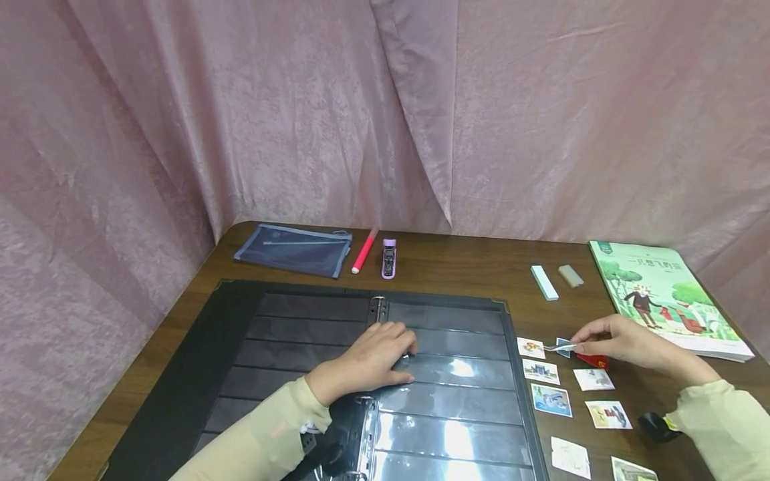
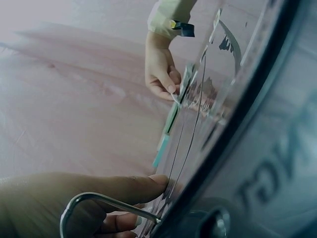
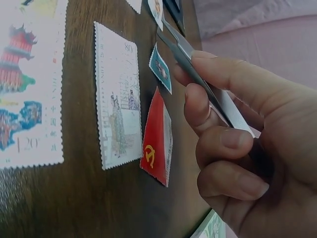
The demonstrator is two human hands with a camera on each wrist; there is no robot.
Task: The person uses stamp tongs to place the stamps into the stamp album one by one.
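Observation:
Metal tweezers (image 3: 213,91) are held between the thumb and fingers of my right hand (image 1: 616,342). Their tips reach the edge of a small white stamp with an orange picture (image 1: 531,348). Below the tweezers lie a blue-green stamp (image 3: 161,68) and a red stamp with a yellow emblem (image 3: 156,141). My left hand (image 1: 375,354) rests, fingers loosely bent, on the middle of an open black stamp album (image 1: 451,401), over its ring spine. In the left wrist view its thumb lies by the clear pocket sheets and a metal ring (image 2: 91,196).
Several more stamps (image 1: 551,399) lie right of the album. A green picture book (image 1: 668,294), a pale blue-and-white block (image 1: 544,282) and a grey eraser-like block (image 1: 570,276) sit behind. A mesh pouch (image 1: 295,250), red marker (image 1: 364,251) and purple-ended item (image 1: 389,259) lie at the back.

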